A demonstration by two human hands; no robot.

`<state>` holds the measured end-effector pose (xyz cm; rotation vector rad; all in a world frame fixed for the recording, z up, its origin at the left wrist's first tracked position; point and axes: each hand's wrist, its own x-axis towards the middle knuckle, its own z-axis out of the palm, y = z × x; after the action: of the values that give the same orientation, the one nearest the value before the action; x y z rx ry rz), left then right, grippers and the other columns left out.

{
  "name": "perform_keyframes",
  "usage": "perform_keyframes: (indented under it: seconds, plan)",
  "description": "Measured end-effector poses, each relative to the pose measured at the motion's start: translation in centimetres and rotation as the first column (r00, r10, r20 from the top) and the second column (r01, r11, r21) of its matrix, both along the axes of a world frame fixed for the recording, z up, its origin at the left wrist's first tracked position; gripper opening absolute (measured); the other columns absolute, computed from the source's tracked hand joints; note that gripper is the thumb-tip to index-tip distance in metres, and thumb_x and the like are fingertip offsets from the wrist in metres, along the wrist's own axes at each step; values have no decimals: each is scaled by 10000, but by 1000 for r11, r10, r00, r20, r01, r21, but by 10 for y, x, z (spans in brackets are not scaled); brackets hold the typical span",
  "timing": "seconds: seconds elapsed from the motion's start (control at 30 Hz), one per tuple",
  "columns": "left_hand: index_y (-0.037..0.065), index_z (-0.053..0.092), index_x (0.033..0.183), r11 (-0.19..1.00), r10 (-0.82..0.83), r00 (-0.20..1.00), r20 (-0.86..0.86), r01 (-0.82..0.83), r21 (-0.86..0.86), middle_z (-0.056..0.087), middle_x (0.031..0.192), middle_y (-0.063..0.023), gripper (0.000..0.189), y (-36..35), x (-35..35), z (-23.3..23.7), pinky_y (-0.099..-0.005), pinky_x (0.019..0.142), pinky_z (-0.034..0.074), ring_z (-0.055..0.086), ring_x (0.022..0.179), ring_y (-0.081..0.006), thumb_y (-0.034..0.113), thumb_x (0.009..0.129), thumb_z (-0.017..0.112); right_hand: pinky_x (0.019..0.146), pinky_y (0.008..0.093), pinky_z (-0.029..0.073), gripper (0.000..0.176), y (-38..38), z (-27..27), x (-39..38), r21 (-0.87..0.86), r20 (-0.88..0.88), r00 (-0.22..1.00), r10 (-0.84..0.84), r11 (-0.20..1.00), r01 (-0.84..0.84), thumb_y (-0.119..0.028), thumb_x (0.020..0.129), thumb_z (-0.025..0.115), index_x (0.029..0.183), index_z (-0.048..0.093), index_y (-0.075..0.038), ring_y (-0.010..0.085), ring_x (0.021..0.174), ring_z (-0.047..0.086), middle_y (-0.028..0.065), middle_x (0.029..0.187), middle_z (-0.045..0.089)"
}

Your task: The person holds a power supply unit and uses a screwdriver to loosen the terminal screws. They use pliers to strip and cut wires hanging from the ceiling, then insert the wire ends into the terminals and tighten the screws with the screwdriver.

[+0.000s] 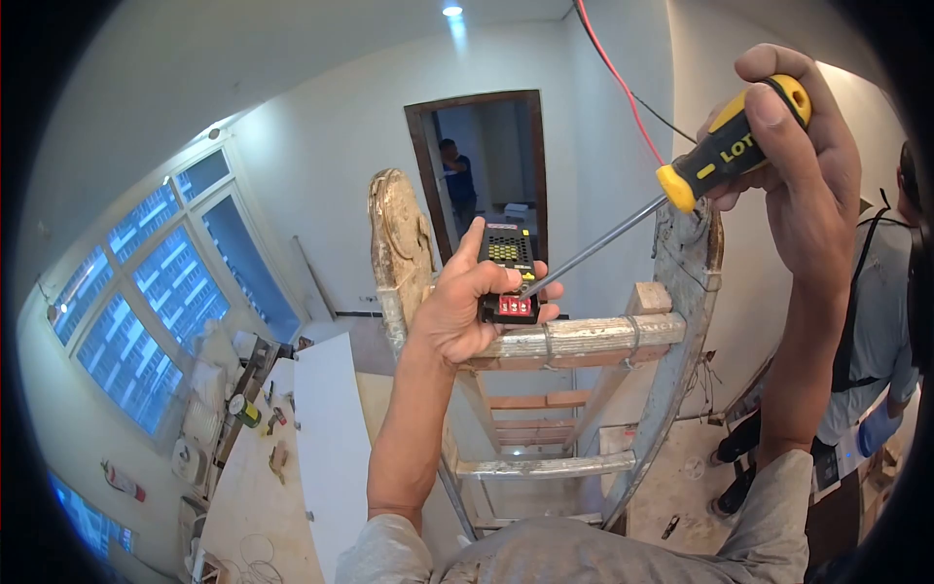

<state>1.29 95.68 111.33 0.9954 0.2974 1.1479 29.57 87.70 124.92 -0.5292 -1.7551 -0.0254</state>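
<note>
My left hand (462, 302) is wrapped round a small black power supply (506, 248) with a perforated cover and a red screw terminal block on its near end. In my right hand (812, 165) is a yellow and black screwdriver (735, 146), gripped by its handle and slanting down to the left. Its long steel shaft reaches to the power supply, the tip right at the terminal end beside my left thumb. Just below the power supply lies the top rung (593, 337) of a worn stepladder. Red and black wires (623, 83) hang from above, passing behind the screwdriver handle.
The stepladder's rails (681, 263) rise on both sides of my hands. At the right stands another person (871, 311); a further person (457, 180) is beyond the doorway (413, 127). A workbench (258, 467) with tools and a white panel (326, 438) are at lower left.
</note>
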Motion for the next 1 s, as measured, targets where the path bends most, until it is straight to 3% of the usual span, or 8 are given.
perform_keyframes:
  seconds: [0.17, 0.23, 0.3, 0.53, 0.73, 0.8, 0.9, 1.0]
  plan:
    - [228, -184, 1621, 995, -67, 998, -4, 67, 69, 537, 1206, -264, 1089, -4, 0, 2, -552, 833, 658, 676, 1050, -431, -113, 877, 535, 509, 229, 562, 387, 7, -3, -10, -6, -1, 998, 56, 998, -56, -333, 1053, 546, 1264, 510, -11, 140, 607, 691, 136, 814, 686]
    - [106, 95, 1604, 996, -33, 999, -38, 36, 79, 539, 1236, -288, 967, -3, 0, 0, -596, 877, 630, 683, 1044, -447, -61, 829, 648, 507, 227, 556, 378, 5, -5, -12, -24, -1, 997, 72, 997, -72, -329, 1052, 551, 1255, 510, -12, 137, 604, 689, 135, 810, 686]
    - [109, 96, 1609, 996, -17, 998, -57, 21, 83, 528, 1251, -283, 980, -6, 1, 2, -600, 880, 627, 682, 1051, -440, -66, 816, 645, 520, 218, 549, 355, 2, -5, -16, -66, -54, 991, 125, 989, -129, -312, 1016, 632, 1185, 571, -6, 126, 611, 693, 70, 785, 645]
    - [250, -128, 1642, 988, 11, 991, -130, 9, 155, 520, 1274, -283, 1176, -10, 4, 4, -574, 884, 627, 687, 1024, -390, -95, 804, 621, 504, 192, 534, 327, 4, -6, -19, -73, -66, 987, 146, 986, -150, -300, 1006, 657, 1148, 575, -17, 101, 591, 677, 39, 764, 625]
    - [240, -90, 1652, 973, 100, 977, -189, -56, 223, 520, 1286, -263, 1166, -11, 8, 3, -542, 862, 634, 689, 1015, -351, -142, 792, 600, 444, 224, 454, 467, -22, 22, -36, -131, 189, 947, -258, 949, 285, -431, 914, 766, 1030, 569, -24, 77, 531, 599, 27, 683, 606]
    - [234, -71, 1655, 965, 132, 968, -213, -76, 251, 522, 1285, -251, 1158, -13, 9, 5, -535, 849, 636, 691, 1008, -351, -158, 782, 581, 442, 252, 431, 491, -21, 33, -33, 140, 517, 750, -413, 905, 401, -450, 870, 813, 929, 565, -30, 80, 516, 574, 12, 631, 572]
    - [260, -101, 1650, 958, 104, 974, -201, -44, 282, 516, 1253, -245, 1174, -11, 8, 5, -439, 768, 645, 687, 953, -294, -178, 778, 550, 466, 260, 428, 476, -28, 37, -36, 348, 551, 617, -562, 827, 442, -439, 857, 828, 847, 556, -48, 88, 509, 556, 1, 584, 534]
    - [228, -67, 1654, 961, 123, 974, -191, -69, 269, 527, 1283, -247, 1158, -13, 8, 4, -550, 855, 635, 691, 1014, -362, -156, 763, 564, 526, 242, 462, 420, -50, 51, -52, -109, 580, 754, -308, 888, 447, -392, 859, 822, 859, 570, -56, 98, 600, 611, 34, 678, 589]
